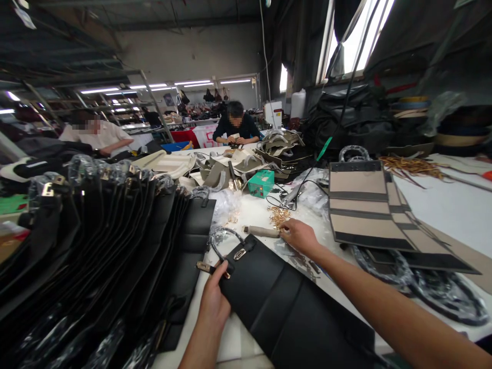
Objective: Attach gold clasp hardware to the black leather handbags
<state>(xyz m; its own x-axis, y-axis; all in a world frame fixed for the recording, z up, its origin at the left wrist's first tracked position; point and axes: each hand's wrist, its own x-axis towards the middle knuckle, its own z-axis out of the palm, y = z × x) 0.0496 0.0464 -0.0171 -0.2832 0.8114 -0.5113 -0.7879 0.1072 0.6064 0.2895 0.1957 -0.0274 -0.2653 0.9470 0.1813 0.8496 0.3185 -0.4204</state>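
Observation:
My left hand grips the edge of a black handbag panel, thumb on top near its gold-coloured clasp plate. A plastic-wrapped handle loops up from the panel's far end. A strap tab with a gold metal end sticks out left of my thumb. My right hand is farther out over the table, its fingers pinched together at the right end of a grey, wrapped-looking stick. What they pinch, if anything, is too small to make out. A pile of small gold fittings lies just beyond these fingers.
Black bag panels stand in a dense row on the left. Beige-and-black panels with wrapped handles are stacked at right. A green box with a corded tool sits ahead. Two people work beyond.

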